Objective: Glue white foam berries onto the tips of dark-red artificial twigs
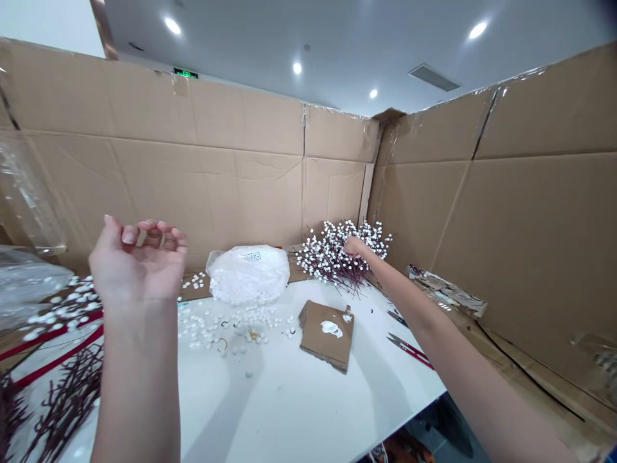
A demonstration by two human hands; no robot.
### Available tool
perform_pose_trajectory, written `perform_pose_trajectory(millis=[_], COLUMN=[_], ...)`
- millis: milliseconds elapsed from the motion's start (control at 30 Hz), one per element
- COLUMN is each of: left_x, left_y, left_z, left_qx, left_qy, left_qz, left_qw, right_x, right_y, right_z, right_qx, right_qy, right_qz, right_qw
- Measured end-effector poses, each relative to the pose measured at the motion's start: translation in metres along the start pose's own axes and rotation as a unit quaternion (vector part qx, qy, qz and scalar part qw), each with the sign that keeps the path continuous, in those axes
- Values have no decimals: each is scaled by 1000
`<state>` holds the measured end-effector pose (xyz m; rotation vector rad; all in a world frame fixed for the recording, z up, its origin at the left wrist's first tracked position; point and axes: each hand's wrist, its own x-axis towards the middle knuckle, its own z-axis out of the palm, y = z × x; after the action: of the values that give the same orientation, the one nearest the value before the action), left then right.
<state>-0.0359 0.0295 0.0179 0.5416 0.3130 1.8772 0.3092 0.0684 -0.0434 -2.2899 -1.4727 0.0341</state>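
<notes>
The right hand (354,246), curled, hold unclear, is sitting nearer, at the berry branches (322,254); the left hand (137,263), half-open, is hanging well apart, empty.

White-beaded, dark-red twigs (332,258) lie bunched near the cardboard walls (332,186).

Rear cardboard panel (241,186): creased, its top edge bound with clear tape. Right cardboard panel (540,225): met with the rear one at a corner. Torn scrap (456,296): laid at the right panel's foot. Ceiling (332,32): fitted with four lit round lamps (297,68) and a rectangular vent (434,77). Green sign (186,73): lit, partly hidden by the rear panel.
</notes>
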Motion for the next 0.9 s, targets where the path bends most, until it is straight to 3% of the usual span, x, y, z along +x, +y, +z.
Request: perform_pose_trajectory(millis=[167, 333, 500, 600, 667, 733, 767, 833, 900], left_x=[5, -1, -16, -23, -30, -42, -50, -70, -91], left_y=[-4, -2, -7, -29, -48, -63, -67, -67, -62], left_z=[3, 6, 15, 17, 15, 13, 12, 10, 5], left_qx=[-23, 7, 10, 60, 123, 180, 199, 220, 231], left_qy=[41, 14, -39, -50, -107, -181, -221, -275, -282], left_qz=[-9, -3, 26, 15, -4, -48, -95, -172, -149], left_qw=[999, 1000, 999, 997, 987, 966, 950, 920, 919], right_x=[3, -6, -60, -107, -138, -162, -170, -176, -173], right_y=[11, 14, -2, -27, -50, -74, -85, -101, -111], right_z=[5, 15, 35, 20, 2, -11, -13, -6, 11], right_qx=[63, 36, 50, 97, 155, 325, 357, 363, 386], right_qy=[-29, -7, 14, 71, 137, 228, 217, 143, 84], right_qz=[-7, -26, -139, -218, -266, -378, -421, -490, -484], right_qw=[998, 999, 989, 969, 942, 836, 806, 780, 781])
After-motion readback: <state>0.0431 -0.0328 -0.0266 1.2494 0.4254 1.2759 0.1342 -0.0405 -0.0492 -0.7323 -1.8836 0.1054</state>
